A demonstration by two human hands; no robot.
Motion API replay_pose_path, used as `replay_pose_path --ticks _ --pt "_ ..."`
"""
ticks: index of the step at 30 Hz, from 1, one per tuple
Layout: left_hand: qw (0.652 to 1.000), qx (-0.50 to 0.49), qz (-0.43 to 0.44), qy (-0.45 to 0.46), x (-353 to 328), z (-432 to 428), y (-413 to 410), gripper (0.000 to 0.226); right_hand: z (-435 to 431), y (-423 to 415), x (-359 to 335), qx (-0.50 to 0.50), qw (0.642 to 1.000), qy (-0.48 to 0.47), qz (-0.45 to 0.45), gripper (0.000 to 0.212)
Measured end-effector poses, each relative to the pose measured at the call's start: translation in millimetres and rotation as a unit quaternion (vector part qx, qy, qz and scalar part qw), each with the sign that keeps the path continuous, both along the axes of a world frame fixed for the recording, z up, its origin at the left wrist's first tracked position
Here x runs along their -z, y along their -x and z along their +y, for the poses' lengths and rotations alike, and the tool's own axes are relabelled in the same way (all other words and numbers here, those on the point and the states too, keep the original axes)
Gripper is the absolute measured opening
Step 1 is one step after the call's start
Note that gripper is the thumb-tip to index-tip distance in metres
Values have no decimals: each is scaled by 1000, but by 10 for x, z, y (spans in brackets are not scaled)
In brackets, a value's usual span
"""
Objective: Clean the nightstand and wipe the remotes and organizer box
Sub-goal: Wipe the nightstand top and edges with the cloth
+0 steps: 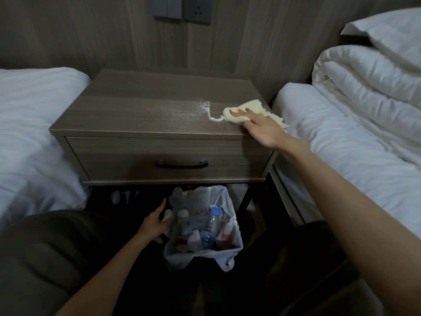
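A grey-brown wooden nightstand (127,115) with one drawer stands between two beds. White powder (193,112) is scattered over the right half of its top, with a small ridge of it just left of a pale yellow cloth (248,107). My right hand (259,126) presses that cloth flat on the top near the right front corner, fingers straight. Below the nightstand, my left hand (155,222) grips the left rim of a small trash bin (205,254) lined with a white bag. No remotes or organizer box are in view.
The bin holds plastic bottles (210,226) and crumpled wrappers. White beds flank the nightstand left (34,133) and right (341,142), a folded duvet (369,87) on the right one. The drawer has a black handle (181,164). Wall sockets (182,6) sit above.
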State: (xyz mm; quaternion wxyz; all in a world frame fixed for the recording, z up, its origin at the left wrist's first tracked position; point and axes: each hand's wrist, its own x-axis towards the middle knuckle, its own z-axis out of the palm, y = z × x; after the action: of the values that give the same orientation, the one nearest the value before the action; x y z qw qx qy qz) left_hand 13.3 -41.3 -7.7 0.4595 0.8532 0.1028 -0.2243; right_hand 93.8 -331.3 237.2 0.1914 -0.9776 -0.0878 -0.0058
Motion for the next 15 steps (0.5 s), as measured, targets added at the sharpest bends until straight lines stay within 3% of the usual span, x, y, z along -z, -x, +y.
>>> replay_pose_path --ticks 11,15 --pt "993 -31 17 108 -66 -241 21 74 97 551 52 -14 994 -95 -51 40" --pt "992 -26 24 125 -106 -243 33 75 123 735 -15 -3 996 -53 -72 34"
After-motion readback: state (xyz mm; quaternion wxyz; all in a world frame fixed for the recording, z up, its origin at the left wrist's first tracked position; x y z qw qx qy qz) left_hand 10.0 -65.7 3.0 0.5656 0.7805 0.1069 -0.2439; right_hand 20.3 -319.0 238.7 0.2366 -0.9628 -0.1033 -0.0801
